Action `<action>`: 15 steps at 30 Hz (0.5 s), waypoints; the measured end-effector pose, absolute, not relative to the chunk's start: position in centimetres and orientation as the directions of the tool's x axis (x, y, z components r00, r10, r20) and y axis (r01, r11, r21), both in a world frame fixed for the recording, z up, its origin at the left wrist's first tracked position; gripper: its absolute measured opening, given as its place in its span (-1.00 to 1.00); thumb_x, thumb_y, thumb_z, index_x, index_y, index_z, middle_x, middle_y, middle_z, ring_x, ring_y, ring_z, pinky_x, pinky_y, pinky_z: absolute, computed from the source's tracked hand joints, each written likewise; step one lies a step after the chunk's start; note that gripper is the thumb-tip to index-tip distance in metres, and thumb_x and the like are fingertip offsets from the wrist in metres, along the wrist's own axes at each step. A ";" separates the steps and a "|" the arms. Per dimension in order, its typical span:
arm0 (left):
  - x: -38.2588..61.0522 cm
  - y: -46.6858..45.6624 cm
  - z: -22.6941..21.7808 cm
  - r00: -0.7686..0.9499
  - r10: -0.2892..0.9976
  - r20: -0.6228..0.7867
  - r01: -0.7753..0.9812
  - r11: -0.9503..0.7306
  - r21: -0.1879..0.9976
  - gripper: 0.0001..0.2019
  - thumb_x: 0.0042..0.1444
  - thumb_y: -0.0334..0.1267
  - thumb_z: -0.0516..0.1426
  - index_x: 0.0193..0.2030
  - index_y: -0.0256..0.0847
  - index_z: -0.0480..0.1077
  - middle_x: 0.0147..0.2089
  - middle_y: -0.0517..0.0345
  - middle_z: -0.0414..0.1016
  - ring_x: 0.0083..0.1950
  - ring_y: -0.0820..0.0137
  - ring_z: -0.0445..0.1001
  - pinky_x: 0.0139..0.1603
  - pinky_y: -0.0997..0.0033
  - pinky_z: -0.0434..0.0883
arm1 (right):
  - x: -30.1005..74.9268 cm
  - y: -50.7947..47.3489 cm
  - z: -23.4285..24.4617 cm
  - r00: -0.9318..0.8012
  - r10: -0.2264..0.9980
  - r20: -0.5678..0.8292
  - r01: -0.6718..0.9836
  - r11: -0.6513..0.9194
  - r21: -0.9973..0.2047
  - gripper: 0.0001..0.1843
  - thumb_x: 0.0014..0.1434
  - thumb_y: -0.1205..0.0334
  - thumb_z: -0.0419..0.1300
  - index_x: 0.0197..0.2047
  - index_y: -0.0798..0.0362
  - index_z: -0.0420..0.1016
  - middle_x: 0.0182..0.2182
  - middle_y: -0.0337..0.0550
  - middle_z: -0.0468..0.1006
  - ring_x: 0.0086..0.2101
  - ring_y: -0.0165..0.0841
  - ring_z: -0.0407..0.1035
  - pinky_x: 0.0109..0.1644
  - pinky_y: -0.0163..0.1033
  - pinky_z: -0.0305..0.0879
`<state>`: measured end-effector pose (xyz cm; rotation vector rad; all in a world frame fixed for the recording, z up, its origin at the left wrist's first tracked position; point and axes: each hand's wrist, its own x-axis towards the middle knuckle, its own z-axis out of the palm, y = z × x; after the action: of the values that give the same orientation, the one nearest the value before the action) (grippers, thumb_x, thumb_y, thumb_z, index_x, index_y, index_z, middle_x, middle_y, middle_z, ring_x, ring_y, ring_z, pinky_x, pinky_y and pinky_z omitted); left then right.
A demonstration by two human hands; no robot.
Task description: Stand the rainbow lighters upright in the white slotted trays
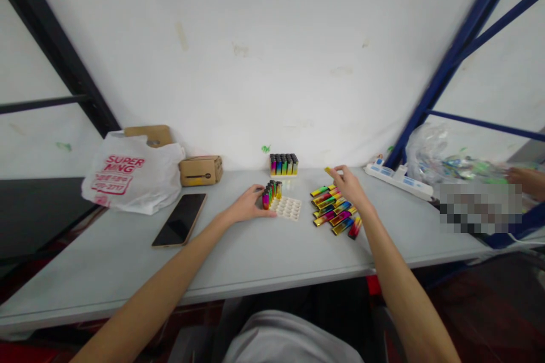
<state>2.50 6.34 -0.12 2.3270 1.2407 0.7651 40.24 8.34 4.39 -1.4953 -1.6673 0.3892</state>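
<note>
My left hand (249,204) rests on the grey table (128,261), fingers curled against the left edge of a white slotted tray (289,208) that holds a few upright rainbow lighters (271,193). My right hand (349,184) hovers over a pile of loose rainbow-coloured lighters (334,210) lying flat, and pinches one small lighter (327,170) between thumb and fingertips. A full tray of upright lighters (283,164) stands at the back against the wall.
A black phone (179,219) lies at the left. Behind it are a white plastic bag with red print (128,178) and a small cardboard box (201,170). A white power strip (398,178) and a clear bag (443,159) sit at the right, near another person's hand (528,180).
</note>
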 end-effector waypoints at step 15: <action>2.4 6.6 -0.5 0.457 0.841 0.290 0.644 -0.537 0.544 -0.12 -0.07 0.40 0.40 0.25 -0.18 0.52 0.33 -0.16 0.47 0.34 -0.12 0.45 0.48 -0.07 0.35 | 30.0 8.7 2.6 -0.174 0.956 0.236 -0.126 0.217 -0.968 -0.24 0.03 -0.62 0.26 -0.35 0.00 0.46 -0.48 -0.27 0.40 -0.45 -0.36 0.34 -0.36 -0.23 0.40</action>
<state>2.45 6.61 -0.51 2.3539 1.2571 0.7650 30.04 8.67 2.59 -0.8662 -1.3655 1.2173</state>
